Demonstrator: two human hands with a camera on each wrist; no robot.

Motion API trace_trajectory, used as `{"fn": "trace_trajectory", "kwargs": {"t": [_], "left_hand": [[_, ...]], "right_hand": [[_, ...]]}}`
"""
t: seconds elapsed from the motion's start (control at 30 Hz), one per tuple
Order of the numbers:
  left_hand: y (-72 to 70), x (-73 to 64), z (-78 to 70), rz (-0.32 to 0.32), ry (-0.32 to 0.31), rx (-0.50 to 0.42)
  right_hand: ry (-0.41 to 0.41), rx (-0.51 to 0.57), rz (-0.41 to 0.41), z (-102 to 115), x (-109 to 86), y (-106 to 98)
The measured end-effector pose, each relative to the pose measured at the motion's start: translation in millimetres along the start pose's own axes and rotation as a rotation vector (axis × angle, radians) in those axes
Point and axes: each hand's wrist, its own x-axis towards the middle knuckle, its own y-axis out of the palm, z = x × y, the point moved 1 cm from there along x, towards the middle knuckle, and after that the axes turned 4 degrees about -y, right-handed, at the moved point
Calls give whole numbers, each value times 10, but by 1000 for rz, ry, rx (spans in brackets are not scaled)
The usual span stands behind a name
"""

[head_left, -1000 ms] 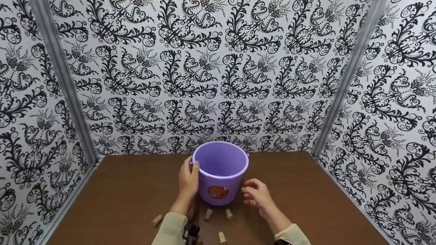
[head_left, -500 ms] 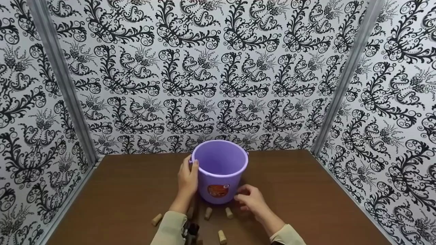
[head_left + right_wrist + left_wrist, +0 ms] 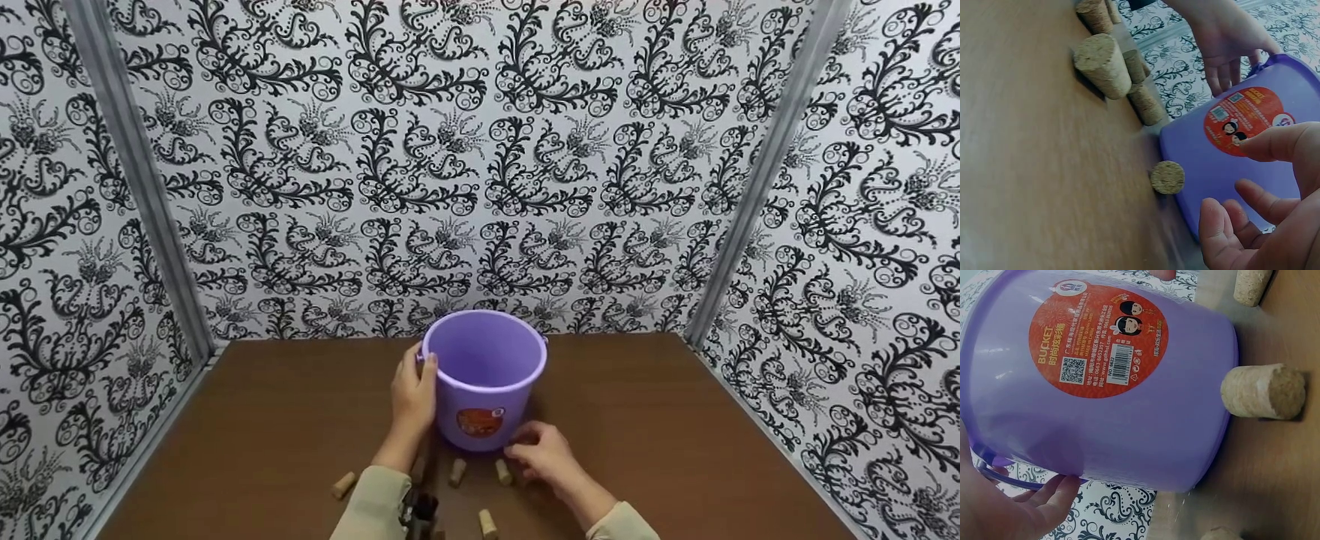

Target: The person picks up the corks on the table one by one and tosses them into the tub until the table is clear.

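Note:
A purple plastic bucket [image 3: 484, 405] with a red round label [image 3: 1098, 340] stands upright on the table. My left hand [image 3: 414, 394] grips its left side near the rim, beside the handle joint. In the head view my right hand [image 3: 546, 457] is low at the bucket's front right, close to a cork [image 3: 504, 472]. Its thumb and fingers [image 3: 1216, 225] are spread apart with nothing between them in the right wrist view. Another cork [image 3: 457, 472] lies just in front of the bucket. The bucket's visible inside holds nothing.
More corks lie on the brown table [image 3: 675, 450]: one to the left [image 3: 344, 485] and one nearer the front [image 3: 488, 524]. Others sit partly hidden by the left forearm. Patterned panels [image 3: 480, 187] with grey corner posts [image 3: 142, 180] enclose the back and sides.
My right hand has moved left and down from the bucket's right side toward the front right cork. The left hand and bucket have stayed in place.

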Motion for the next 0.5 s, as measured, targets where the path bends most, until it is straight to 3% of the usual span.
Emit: {"fn": "trace_trajectory", "kwargs": {"t": [0.5], "left_hand": [[-6, -3, -24, -5, 17, -1]], "right_hand": [[17, -35, 21, -47, -59, 101]]}}
